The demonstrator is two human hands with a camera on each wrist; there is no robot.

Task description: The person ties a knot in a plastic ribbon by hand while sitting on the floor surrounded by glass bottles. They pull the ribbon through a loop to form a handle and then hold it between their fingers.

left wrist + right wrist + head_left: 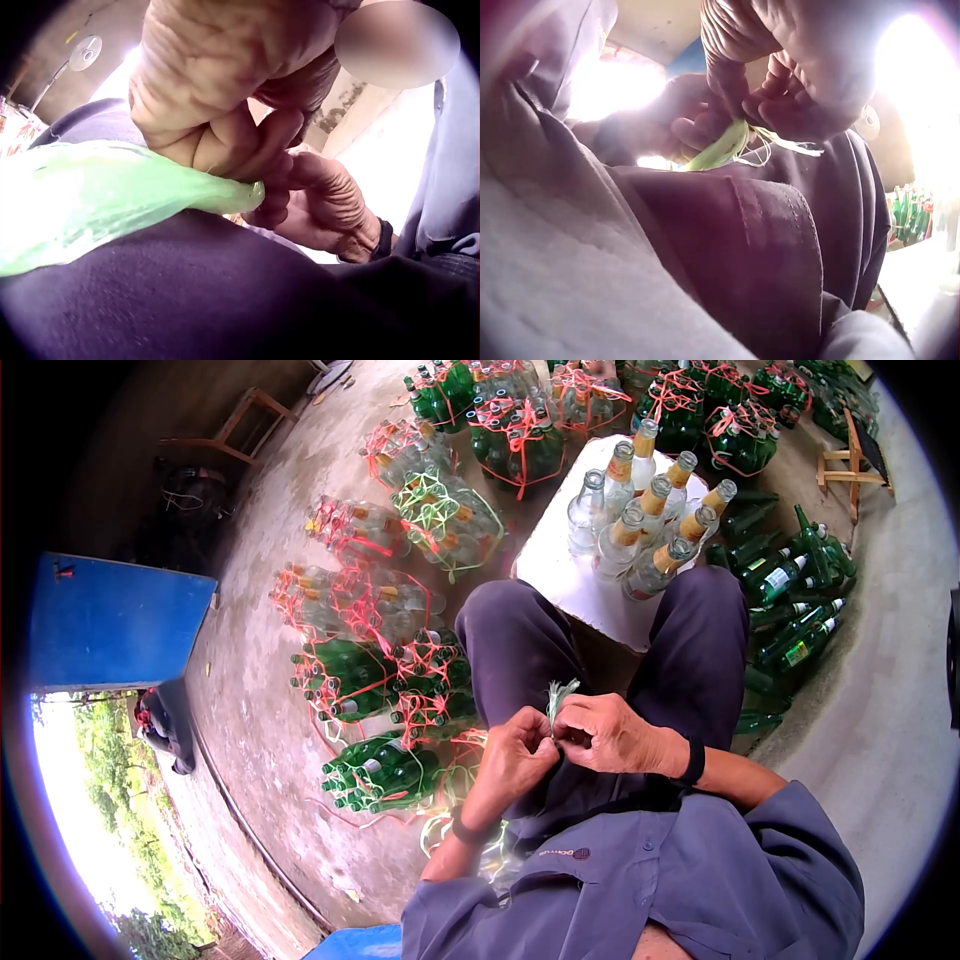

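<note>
Over the lap, both hands meet fingertip to fingertip on a pale green plastic strip (97, 202). My left hand (518, 755) pinches it between thumb and curled fingers. From the other side my right hand (615, 735), with a black band at the wrist, pinches the same strip. A frayed tuft of the strip (562, 698) sticks up between the hands in the head view. In the right wrist view, thin loose strands (784, 142) trail from under the right fingers. The exact spot where the fingertips meet is partly hidden by the fingers.
A white-topped stand (555, 565) beyond the knees bears several clear bottles (650, 510). Bundles of bottles tied with red strips (360, 600) stand on the floor at left and back. Loose green bottles (790, 610) lie at right. A blue panel (120, 620) is at far left.
</note>
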